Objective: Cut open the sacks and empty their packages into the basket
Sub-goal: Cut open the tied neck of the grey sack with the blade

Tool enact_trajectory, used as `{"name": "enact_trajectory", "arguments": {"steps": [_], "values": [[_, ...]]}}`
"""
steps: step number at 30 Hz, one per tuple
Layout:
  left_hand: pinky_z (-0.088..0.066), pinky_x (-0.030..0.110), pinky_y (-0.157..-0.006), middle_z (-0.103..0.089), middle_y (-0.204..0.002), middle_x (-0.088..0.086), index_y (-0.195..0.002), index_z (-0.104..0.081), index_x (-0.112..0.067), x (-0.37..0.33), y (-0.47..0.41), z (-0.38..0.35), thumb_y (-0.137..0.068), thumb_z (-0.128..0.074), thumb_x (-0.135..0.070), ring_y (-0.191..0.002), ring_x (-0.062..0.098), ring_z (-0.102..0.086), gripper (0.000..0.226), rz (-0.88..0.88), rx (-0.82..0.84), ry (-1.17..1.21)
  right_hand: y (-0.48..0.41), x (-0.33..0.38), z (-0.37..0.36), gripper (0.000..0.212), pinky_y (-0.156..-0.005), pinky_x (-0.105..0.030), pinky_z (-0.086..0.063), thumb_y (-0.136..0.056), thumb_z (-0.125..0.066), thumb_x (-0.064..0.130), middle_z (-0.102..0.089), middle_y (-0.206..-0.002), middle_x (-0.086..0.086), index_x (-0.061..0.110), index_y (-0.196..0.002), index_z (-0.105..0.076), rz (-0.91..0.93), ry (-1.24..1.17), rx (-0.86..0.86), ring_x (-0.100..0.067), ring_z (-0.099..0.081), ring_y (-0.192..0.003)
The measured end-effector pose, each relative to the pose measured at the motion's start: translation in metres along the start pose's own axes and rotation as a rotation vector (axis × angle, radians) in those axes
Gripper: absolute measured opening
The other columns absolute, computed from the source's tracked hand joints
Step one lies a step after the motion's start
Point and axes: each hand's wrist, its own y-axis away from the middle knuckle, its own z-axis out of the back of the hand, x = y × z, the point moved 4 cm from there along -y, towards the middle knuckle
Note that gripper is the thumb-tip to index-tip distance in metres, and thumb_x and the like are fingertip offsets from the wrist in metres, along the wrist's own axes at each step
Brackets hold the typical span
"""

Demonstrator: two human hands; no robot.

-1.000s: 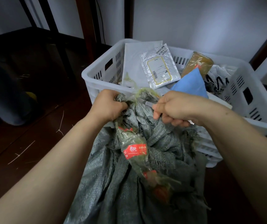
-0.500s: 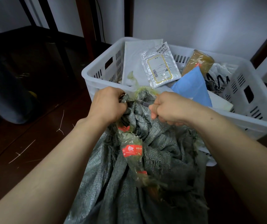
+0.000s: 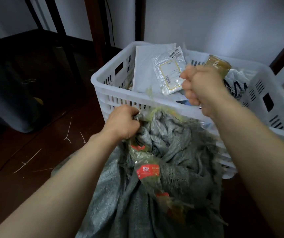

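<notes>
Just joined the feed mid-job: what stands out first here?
Two bare forearms over a grey woven sack in the foreground: the left hand bunches its neck, the right hand is a raised fist. Behind stands a white slotted plastic basket already holding packages.

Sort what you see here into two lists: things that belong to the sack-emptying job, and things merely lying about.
Part of the job:
sack
basket
packages
left hand
right hand

Just lying about:
white scraps on the floor
dark bin
</notes>
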Motion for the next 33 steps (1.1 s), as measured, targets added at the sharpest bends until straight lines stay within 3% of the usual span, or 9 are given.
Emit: {"name": "enact_trajectory", "arguments": {"steps": [4, 8, 12, 18, 21, 24, 27, 29, 33], "values": [[-0.050, 0.039, -0.088, -0.070, -0.097, 0.004, -0.101, -0.071, -0.018, -0.006, 0.005, -0.004, -0.081, -0.067, -0.015, -0.100, 0.025, -0.061, 0.021, -0.030, 0.021, 0.118, 0.007, -0.017, -0.002, 0.013, -0.048, -0.016, -0.037, -0.082, -0.072, 0.029, -0.060, -0.072, 0.011, 0.020, -0.083, -0.063, 0.127, 0.188, 0.088, 0.001, -0.050, -0.050], [-0.044, 0.043, -0.099, -0.072, -0.101, -0.002, -0.105, -0.069, -0.030, -0.015, 0.004, -0.005, -0.067, -0.065, -0.039, -0.106, 0.021, -0.062, 0.039, -0.117, 0.019, 0.208, 0.002, -0.029, -0.019, 0.043, -0.084, -0.028, -0.046, -0.067, -0.084, 0.016, -0.068, -0.101, -0.003, 0.013, -0.106, -0.066, 0.221, 0.396, 0.224, -0.013, -0.060, -0.090], [-0.049, 0.032, -0.081, -0.062, -0.084, -0.010, -0.079, -0.057, -0.030, -0.015, 0.006, 0.005, -0.062, -0.086, -0.030, -0.076, 0.012, -0.057, 0.034, -0.097, -0.078, 0.338, -0.004, -0.039, -0.020, 0.012, -0.081, -0.034, -0.051, -0.073, -0.079, 0.012, -0.067, -0.077, -0.006, 0.011, -0.080, -0.069, 0.232, 0.426, 0.237, -0.015, -0.058, -0.074], [-0.056, 0.042, -0.065, -0.060, -0.062, -0.002, -0.053, -0.051, -0.024, -0.001, 0.010, 0.032, -0.061, -0.087, -0.029, -0.061, 0.020, -0.062, 0.037, -0.046, -0.356, 0.401, -0.020, -0.037, 0.007, 0.010, -0.064, -0.022, -0.044, -0.080, -0.071, 0.010, -0.060, -0.069, -0.001, 0.002, -0.086, -0.070, 0.207, 0.264, -0.069, -0.006, -0.053, -0.064], [-0.057, 0.048, -0.067, -0.064, -0.073, 0.016, -0.059, -0.052, -0.020, 0.022, 0.008, 0.042, -0.068, -0.082, -0.013, -0.070, 0.032, -0.067, 0.032, 0.066, -0.340, 0.538, -0.028, -0.041, 0.036, 0.008, -0.042, -0.009, -0.035, -0.083, -0.069, 0.010, -0.052, -0.062, 0.006, 0.004, -0.087, -0.067, 0.130, 0.169, -0.179, 0.006, -0.044, -0.040], [-0.054, 0.041, -0.074, -0.062, -0.081, 0.008, -0.085, -0.054, -0.017, 0.020, 0.009, 0.041, -0.075, -0.074, 0.001, -0.074, 0.023, -0.063, 0.028, 0.039, -0.096, 0.433, -0.023, -0.038, 0.035, 0.003, -0.046, -0.010, -0.035, -0.084, -0.069, 0.011, -0.052, -0.062, 0.007, 0.011, -0.085, -0.066, 0.148, 0.166, -0.148, 0.003, -0.045, -0.044], [-0.049, 0.008, -0.069, -0.053, -0.110, -0.009, -0.138, -0.034, -0.029, 0.003, 0.008, 0.042, -0.078, -0.068, 0.004, -0.098, 0.009, -0.056, 0.077, -0.017, 0.183, 0.357, -0.014, -0.029, 0.023, 0.007, -0.033, -0.010, -0.026, -0.085, -0.068, 0.011, -0.047, -0.057, 0.004, 0.013, -0.080, -0.064, 0.106, 0.068, -0.055, 0.003, -0.036, -0.030], [-0.039, -0.003, -0.069, -0.050, -0.105, -0.025, -0.136, -0.036, -0.038, -0.015, 0.007, 0.044, -0.081, -0.070, -0.016, -0.091, -0.010, -0.050, 0.068, -0.029, 0.161, 0.430, -0.007, -0.025, 0.015, 0.010, -0.032, -0.012, -0.023, -0.084, -0.069, 0.011, -0.048, -0.054, 0.002, 0.016, -0.077, -0.063, 0.059, 0.032, 0.013, 0.000, -0.032, -0.029], [-0.044, 0.031, -0.099, -0.063, -0.118, -0.011, -0.121, -0.060, -0.028, -0.028, 0.011, 0.022, -0.059, -0.078, -0.061, -0.110, 0.010, -0.057, 0.072, -0.030, 0.187, 0.201, 0.003, -0.012, 0.003, 0.007, -0.035, -0.016, -0.018, -0.081, -0.070, 0.010, -0.050, -0.051, 0.004, 0.009, -0.084, -0.064, 0.073, -0.017, 0.116, -0.007, -0.028, -0.035]]}}
